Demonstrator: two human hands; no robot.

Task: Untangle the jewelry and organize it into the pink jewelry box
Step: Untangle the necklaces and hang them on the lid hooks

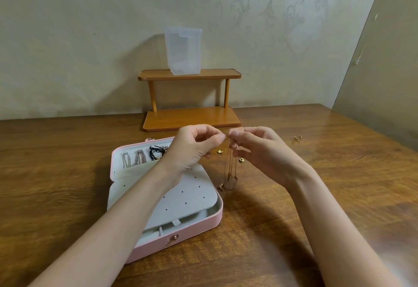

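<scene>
Left hand: we see the left hand (192, 146) raised above the open box, thumb and forefinger pinched on the top of the thin gold-coloured chain necklaces (230, 164), the other fingers curled.
Right hand: the right hand (253, 148) faces it, fingertips almost touching the left's, and it pinches the same chains at a small gold ring near the top.
Chains: we see them hang straight down between the two hands, their small pendants reaching the brown wooden table (316, 196) just beside the box's right edge; we cannot tell how many strands there are.
Box: the pink rectangular jewelry box (181, 237) lies open on the table, under the left forearm, with a grey perforated insert panel (187, 196) resting on its lower half.
Lid pocket: we see silver-coloured chains (133, 160) and a black cord (156, 151) lying in it.
Loose pieces: small gold earrings (242, 160) lie on the table near the hands, and another gold piece (297, 138) lies well apart to the right.
Behind: an orange-brown two-tier wooden shelf (190, 117) stands against the wall, with a clear plastic container (183, 53) on its top tier.
</scene>
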